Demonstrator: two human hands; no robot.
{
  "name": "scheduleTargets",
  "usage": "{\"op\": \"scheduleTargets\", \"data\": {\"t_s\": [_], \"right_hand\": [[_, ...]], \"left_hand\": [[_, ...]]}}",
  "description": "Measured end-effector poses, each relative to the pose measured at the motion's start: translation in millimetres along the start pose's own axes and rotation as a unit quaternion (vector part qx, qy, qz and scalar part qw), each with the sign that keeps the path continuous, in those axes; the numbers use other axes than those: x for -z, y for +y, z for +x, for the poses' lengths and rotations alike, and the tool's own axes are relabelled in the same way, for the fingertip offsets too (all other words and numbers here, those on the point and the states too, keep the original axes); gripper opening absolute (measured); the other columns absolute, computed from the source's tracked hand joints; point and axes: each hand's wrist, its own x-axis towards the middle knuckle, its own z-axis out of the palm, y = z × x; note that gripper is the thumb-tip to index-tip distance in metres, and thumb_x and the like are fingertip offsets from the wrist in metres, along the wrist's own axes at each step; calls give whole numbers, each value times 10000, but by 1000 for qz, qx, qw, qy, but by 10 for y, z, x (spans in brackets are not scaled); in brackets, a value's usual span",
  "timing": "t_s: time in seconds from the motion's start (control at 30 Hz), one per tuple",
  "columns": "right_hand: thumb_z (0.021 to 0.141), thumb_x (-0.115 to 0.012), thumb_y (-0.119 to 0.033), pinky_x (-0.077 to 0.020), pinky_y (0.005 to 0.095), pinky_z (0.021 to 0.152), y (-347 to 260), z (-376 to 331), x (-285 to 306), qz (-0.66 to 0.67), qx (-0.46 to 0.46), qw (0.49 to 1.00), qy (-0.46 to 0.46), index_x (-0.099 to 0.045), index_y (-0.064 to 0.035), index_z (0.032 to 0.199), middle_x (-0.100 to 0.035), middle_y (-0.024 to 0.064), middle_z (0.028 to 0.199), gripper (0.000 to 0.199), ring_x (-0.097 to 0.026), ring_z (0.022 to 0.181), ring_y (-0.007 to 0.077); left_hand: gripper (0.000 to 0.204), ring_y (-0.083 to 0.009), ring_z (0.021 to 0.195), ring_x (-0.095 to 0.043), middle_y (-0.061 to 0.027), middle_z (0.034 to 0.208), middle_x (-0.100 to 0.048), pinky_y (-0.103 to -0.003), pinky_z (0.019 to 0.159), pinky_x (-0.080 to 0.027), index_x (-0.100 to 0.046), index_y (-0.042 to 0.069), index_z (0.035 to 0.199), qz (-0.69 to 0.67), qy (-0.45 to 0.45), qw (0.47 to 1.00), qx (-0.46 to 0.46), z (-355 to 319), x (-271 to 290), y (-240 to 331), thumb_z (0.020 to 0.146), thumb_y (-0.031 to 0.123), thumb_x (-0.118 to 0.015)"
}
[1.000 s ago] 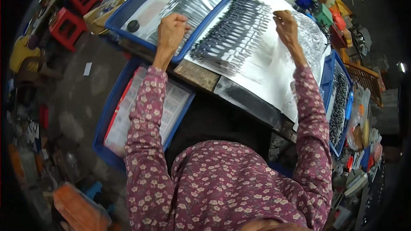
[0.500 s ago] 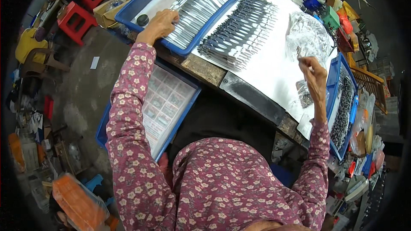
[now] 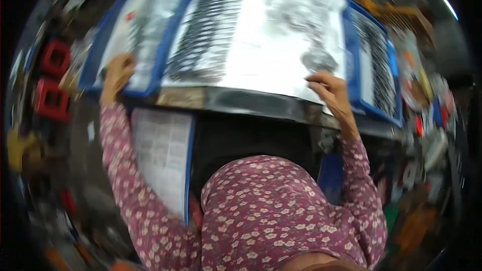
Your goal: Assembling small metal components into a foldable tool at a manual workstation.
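The picture is blurred by motion. My left hand (image 3: 118,73) lies curled over the near rim of a blue tray (image 3: 173,35) that holds rows of small dark metal parts. A white sheet (image 3: 261,60) covers the table's middle, and more rows of dark parts (image 3: 206,30) lie on it. My right hand (image 3: 329,90) rests with bent fingers on the sheet's near right edge, beside a loose heap of dark parts (image 3: 316,57). Whether these fingers pinch anything is too blurred to tell. A second blue tray (image 3: 351,60) with parts stands just right of that hand.
The dark table edge (image 3: 251,103) runs in front of me. Below it on the left sits a blue compartment box (image 3: 160,155). Red stools (image 3: 52,80) stand at far left. Small colourful clutter (image 3: 427,110) crowds the right side.
My right hand has come back from the sheet's far side to its near right edge. My left hand has stayed on the blue tray's rim. The view has swung and blurred.
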Motion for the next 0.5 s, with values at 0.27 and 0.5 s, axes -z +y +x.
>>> {"op": "scheduleTargets", "data": {"t_s": [0.27,0.5], "right_hand": [[788,-585,-78,-450,203,638,21,-297,668,-7,-26,994,106,-633,9,907,-630,25,796,155,-566,751,65],[775,-553,-97,-364,172,438,640,-151,1457,-9,-59,980,189,-630,19,858,-587,12,657,163,-466,494,35]], "left_hand": [[139,-150,675,-410,-56,736,-425,-270,633,-366,-468,4,840,-19,-95,995,-12,-110,277,36,745,82,-534],[126,-173,659,-363,-69,715,-372,-288,612,-353,-423,1,820,-26,-64,995,-68,-221,309,347,822,116,-474]]}}
